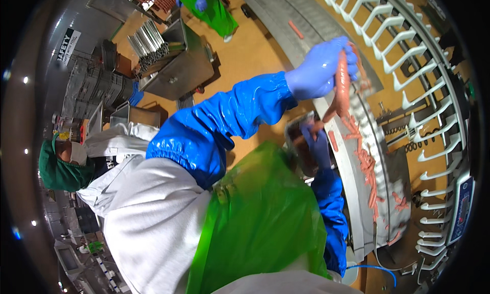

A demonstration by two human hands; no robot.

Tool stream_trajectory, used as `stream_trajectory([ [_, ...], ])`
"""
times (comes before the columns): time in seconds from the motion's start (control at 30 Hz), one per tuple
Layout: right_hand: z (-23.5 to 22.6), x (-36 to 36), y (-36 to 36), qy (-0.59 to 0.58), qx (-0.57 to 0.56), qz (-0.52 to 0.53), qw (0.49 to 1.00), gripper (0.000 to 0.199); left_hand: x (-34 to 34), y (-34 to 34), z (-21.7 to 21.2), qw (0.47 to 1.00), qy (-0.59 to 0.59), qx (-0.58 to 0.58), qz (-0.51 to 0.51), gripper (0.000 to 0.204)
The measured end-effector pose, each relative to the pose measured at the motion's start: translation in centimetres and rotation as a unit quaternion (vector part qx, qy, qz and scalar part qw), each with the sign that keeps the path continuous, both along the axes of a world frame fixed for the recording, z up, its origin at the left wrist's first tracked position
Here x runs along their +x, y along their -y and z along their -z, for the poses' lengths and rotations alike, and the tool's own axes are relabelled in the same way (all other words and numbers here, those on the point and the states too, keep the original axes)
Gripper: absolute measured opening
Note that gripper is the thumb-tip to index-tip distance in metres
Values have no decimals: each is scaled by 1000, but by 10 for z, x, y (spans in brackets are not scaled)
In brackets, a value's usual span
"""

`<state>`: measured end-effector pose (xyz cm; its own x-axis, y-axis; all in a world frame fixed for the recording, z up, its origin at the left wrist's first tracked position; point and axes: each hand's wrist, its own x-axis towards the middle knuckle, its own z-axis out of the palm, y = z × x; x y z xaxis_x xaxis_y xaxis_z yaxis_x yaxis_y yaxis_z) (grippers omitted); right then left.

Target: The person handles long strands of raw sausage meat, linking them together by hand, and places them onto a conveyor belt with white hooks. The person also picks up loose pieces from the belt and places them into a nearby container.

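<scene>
My left hand (324, 69), in a blue glove, is closed round a strand of pink sausage links (342, 84) above the metal work surface. The strand runs from it toward my right hand (317, 145), also blue-gloved. There the fingers are bent round the strand's lower end, partly hidden. A metal tub (290, 141) with dark contents lies close by my right hand. Beside my hands, a heap of sausage links (366, 164) lies along the metal work surface (354, 212). One loose sausage (333, 141) rests near its edge, and another sausage (296, 29) farther off.
White hooks (436, 161) line a curved rail beyond the work surface. A device with a blue panel (461, 208) stands at the far right. A steel bin (178, 72) with metal rods (148, 41), a green-aproned person (209, 10) and a person in a green head cover (64, 164) are nearby.
</scene>
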<state>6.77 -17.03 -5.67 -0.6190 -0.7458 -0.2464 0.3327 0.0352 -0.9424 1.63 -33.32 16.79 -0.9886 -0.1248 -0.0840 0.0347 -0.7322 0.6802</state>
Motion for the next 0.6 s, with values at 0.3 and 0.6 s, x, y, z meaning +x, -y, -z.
stream_trajectory([
  [0.3, 18, -29, -57, -187, 176, 52, 965, 33, -1, 59, 51, 788, 89, -602, 95, 42],
  [0.6, 26, -55, -28, -426, 110, -1, 898, 31, 20, -8, 143, 680, -237, -646, 253, 31],
])
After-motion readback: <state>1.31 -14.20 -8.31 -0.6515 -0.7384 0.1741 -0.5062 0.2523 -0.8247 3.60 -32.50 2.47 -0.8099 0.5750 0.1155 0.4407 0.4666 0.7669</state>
